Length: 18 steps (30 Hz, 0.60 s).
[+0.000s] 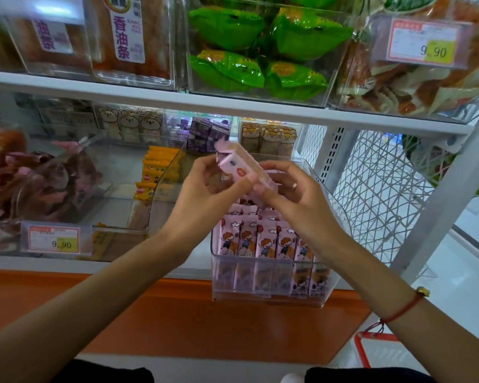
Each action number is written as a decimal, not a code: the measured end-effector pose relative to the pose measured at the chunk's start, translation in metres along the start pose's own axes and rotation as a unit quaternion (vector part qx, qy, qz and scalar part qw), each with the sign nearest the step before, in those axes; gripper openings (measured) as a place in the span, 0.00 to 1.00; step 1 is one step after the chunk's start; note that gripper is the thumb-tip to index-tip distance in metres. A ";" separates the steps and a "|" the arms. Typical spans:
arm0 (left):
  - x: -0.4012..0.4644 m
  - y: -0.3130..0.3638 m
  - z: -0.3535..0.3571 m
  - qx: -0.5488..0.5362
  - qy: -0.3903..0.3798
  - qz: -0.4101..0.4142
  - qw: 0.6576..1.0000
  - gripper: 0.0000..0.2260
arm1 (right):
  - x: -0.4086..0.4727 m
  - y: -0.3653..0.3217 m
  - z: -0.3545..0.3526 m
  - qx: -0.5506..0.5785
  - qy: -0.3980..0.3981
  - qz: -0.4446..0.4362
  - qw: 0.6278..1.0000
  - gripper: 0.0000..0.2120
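Observation:
Both hands hold a small stack of pink snack packets (239,164) above a clear plastic bin (268,295). My left hand (205,189) grips the stack's near-left end, thumb and fingers curled round it. My right hand (296,194) pinches the stack's lower right end. The bin sits pulled forward at the lower shelf's front edge, and a row of upright pink packets (263,241) printed with a cartoon child fills it.
To the left, clear bins hold yellow packets (156,172) and reddish-brown snacks (39,181). A price tag (54,240) reads 9.90. Green packets (260,48) fill a bin on the upper shelf (150,96). A white wire panel (371,194) stands right; a red basket (376,352) sits below.

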<state>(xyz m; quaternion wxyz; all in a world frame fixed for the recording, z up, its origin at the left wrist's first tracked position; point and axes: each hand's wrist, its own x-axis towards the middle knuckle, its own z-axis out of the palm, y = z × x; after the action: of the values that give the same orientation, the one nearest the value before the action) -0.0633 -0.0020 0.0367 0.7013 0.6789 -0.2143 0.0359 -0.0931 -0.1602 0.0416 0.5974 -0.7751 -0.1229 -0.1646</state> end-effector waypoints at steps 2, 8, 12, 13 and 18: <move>0.003 0.002 -0.006 -0.022 -0.013 -0.009 1.000 0.30 | 0.002 0.002 -0.004 0.034 -0.016 0.050 0.998 0.12; 0.003 0.002 -0.008 -0.025 0.032 -0.010 0.999 0.25 | 0.002 0.003 -0.007 0.125 -0.047 0.121 0.984 0.24; 0.005 -0.001 -0.007 -0.009 0.075 -0.039 0.996 0.25 | 0.004 0.002 -0.007 0.130 0.015 0.126 0.983 0.24; 0.006 -0.001 -0.007 -0.009 0.075 -0.041 0.996 0.24 | 0.005 0.003 -0.008 0.143 0.020 0.139 0.980 0.23; 0.007 -0.003 -0.009 0.014 0.046 -0.037 0.998 0.23 | 0.007 0.003 -0.010 0.166 0.022 0.148 0.975 0.22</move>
<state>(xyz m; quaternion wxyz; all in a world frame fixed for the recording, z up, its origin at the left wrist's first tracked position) -0.0539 0.0049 0.0368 0.7014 0.6941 -0.1559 0.0444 -0.0867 -0.1710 0.0436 0.7382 -0.6707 -0.0194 -0.0691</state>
